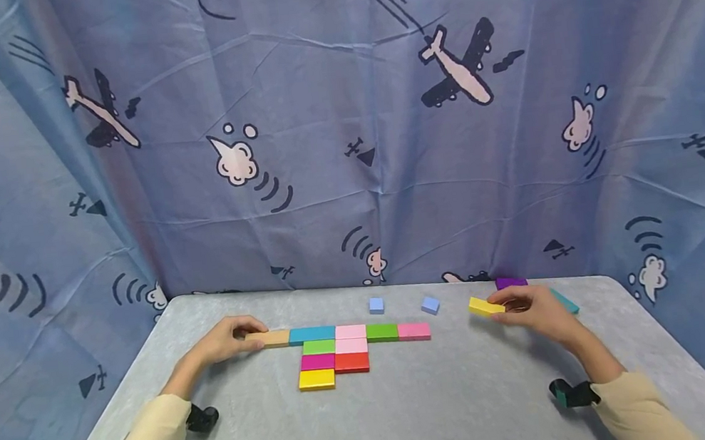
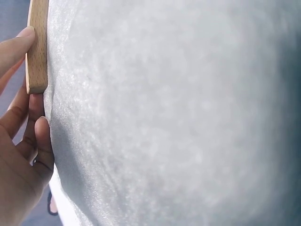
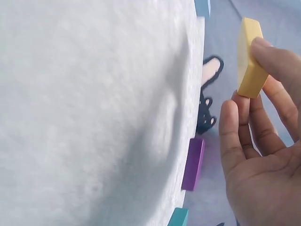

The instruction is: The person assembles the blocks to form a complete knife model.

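At the left end of a row of flat coloured blocks lies a plain wooden block [image 1: 273,339], touching the blue block [image 1: 311,335]. My left hand [image 1: 226,339] pinches its outer end; in the left wrist view the thumb lies on the wood [image 2: 38,52]. Over the right part of the table, my right hand [image 1: 532,310] holds a yellow block [image 1: 484,306] between thumb and fingers. The right wrist view shows this yellow block [image 3: 251,61] raised off the tabletop. Green, pink, magenta, red and yellow blocks continue the pattern, ending at a pink block [image 1: 414,332] on the right.
Two small light blue blocks [image 1: 376,305] lie behind the row. A purple block [image 1: 511,281] and a teal block [image 1: 565,301] lie near the right hand, partly hidden by it. A patterned blue curtain [image 1: 326,215] hangs behind the grey table [image 1: 424,413].
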Available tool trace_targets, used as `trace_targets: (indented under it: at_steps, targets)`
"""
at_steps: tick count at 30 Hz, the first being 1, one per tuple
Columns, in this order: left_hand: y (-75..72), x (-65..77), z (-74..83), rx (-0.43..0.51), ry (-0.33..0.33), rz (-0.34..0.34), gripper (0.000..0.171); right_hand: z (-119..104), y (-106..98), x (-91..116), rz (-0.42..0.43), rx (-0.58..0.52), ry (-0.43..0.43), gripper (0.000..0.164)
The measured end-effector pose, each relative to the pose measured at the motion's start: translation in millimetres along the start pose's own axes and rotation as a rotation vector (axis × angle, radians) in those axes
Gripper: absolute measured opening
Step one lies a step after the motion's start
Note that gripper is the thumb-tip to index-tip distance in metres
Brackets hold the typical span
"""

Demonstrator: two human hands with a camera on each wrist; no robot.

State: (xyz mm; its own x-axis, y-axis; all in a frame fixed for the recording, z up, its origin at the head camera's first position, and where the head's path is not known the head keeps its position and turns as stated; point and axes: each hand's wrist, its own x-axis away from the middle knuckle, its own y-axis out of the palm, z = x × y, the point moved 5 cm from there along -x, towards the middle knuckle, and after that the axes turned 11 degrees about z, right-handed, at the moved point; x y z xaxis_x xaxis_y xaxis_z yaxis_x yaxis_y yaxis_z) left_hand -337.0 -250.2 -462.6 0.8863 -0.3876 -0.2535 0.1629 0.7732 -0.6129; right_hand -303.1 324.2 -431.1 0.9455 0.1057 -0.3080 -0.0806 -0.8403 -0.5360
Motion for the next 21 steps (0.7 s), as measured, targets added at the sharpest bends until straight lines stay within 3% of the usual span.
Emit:
trace_targets:
  at_steps: [12, 21]
  targets:
    - [-1.0, 1.0, 0.2, -0.013, -0.055, -0.004, 0.021, -15.4, 18.8, 22.6, -0.059, -0.025, 0.005, 0.029]
    - [-0.7, -0.7, 0.7, -0.007, -0.039, -0.006, 0.021, -27.6, 33.5, 35.0, -0.100, -0.062, -0.007, 0.027]
